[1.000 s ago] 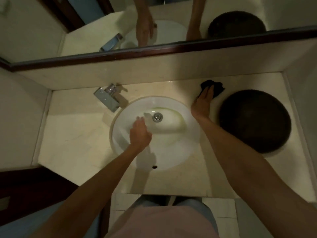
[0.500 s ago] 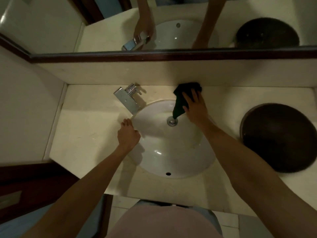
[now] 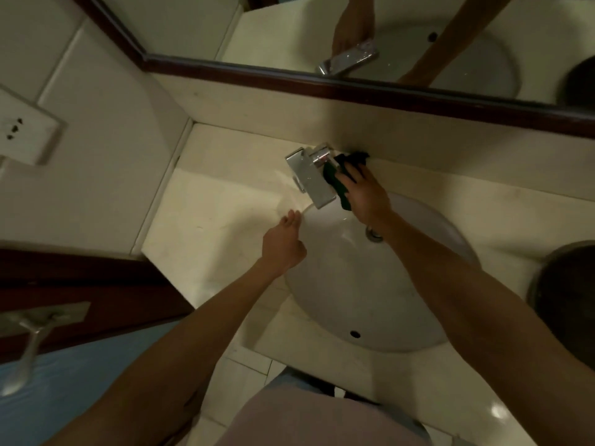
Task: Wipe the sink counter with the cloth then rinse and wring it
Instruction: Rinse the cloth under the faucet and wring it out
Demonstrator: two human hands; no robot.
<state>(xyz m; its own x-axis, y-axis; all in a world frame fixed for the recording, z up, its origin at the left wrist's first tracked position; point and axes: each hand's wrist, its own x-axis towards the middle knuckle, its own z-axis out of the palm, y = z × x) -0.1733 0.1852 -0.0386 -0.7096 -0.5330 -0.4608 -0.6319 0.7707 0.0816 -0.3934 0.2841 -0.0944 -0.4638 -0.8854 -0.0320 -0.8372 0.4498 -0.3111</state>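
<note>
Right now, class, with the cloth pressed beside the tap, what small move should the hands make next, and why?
Probably slide the right hand and its dark cloth along the counter strip behind the tap. The cloth sits against the tap's base by the back wall, and no water is running, so rinsing looks premature. The left hand rests at the basin rim.

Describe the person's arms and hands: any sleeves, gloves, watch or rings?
Both forearms are bare to the frame edge, with no sleeves showing. The left hand and right hand wear no gloves. No watch or bracelet shows at either wrist; the dim, blurred picture leaves rings uncertain.
</note>
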